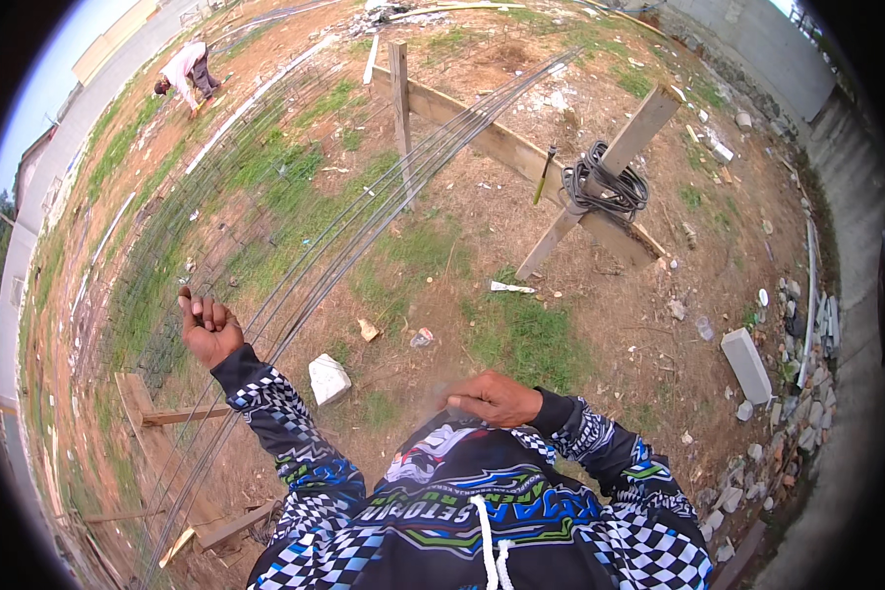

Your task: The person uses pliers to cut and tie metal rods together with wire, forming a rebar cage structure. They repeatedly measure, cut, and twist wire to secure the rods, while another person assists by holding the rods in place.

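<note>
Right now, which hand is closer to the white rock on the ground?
Left. The left hand is raised beside the long metal rods, up and left of the white rock. The right hand rests by the chest, farther off to its right.

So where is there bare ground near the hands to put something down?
Bare dirt lies between the white stone, the grass patch and the right hand. More lies between the grass patch and the grey block. Around the left hand it is crowded: long steel rods run over wooden trestles.

An outdoor construction yard: long steel rebars [364, 211] rest on wooden trestles [521, 157] over bare dirt and patchy grass, with coiled tie wire [605, 187], scattered rubble and a concrete block [745, 364].
</note>
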### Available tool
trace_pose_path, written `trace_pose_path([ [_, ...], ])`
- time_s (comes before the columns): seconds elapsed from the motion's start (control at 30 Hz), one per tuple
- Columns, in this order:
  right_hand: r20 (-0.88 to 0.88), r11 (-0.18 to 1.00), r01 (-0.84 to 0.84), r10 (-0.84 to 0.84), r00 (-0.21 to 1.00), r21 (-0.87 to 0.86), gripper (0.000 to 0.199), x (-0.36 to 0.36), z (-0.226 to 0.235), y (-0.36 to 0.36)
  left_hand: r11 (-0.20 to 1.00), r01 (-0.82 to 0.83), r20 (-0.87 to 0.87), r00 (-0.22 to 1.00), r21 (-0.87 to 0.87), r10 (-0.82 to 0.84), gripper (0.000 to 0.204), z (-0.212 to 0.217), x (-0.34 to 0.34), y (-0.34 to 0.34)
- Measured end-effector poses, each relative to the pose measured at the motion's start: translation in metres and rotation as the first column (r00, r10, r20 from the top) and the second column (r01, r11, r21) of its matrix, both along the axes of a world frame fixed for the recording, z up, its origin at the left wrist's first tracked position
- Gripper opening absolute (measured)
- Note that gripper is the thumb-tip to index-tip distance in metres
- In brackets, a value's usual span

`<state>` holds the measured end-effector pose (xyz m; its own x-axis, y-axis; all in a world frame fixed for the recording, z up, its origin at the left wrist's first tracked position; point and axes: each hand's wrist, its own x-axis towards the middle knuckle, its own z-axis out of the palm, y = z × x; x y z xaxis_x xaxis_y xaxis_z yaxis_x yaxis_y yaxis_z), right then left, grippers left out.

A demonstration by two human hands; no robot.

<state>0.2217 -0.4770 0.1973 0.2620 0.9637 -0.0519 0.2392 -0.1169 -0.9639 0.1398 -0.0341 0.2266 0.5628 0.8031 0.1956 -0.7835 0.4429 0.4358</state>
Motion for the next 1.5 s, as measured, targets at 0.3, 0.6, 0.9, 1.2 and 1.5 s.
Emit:
trace_pose_path([
  [0.3, 0.129, 0.763, 0.638, -0.646, 0.753, 0.101, 0.081, 0.232, -0.110, 0.025, 0.241, -0.480, -0.195, 0.145, 0.843, 0.970, 0.022, 0.013, -0.049, -0.032],
  [0.6, 0.486, -0.165, 0.981, -0.869, -0.097, -0.099, 0.047, 0.551, -0.206, 0.031, 0.678, -0.248, -0.690, -0.506, 0.692, 0.518, 0.022, -0.193, -0.208, -0.344],
  [0.9, 0.297, -0.087, 0.818, -0.906, -0.302, 0.568, 0.050, 0.569, -0.151, 0.031, 0.441, -0.873, -0.701, -0.448, 0.208, -0.555, 0.019, -0.349, -0.144, -0.759],
  [1.2, -0.324, 0.630, 0.420, -0.269, 0.907, 0.654, 0.033, 0.426, 0.071, 0.249, 0.158, -0.930, -0.755, -0.363, 0.332, -0.547, 0.017, -0.399, -0.197, -0.797],
  [1.5, -0.161, 0.493, -0.595, 0.668, 0.726, -0.635, 0.016, -0.179, -0.165, 0.331, 0.184, -0.905, -0.807, -0.426, 0.384, -0.409, 0.023, -0.404, -0.412, -0.683],
])
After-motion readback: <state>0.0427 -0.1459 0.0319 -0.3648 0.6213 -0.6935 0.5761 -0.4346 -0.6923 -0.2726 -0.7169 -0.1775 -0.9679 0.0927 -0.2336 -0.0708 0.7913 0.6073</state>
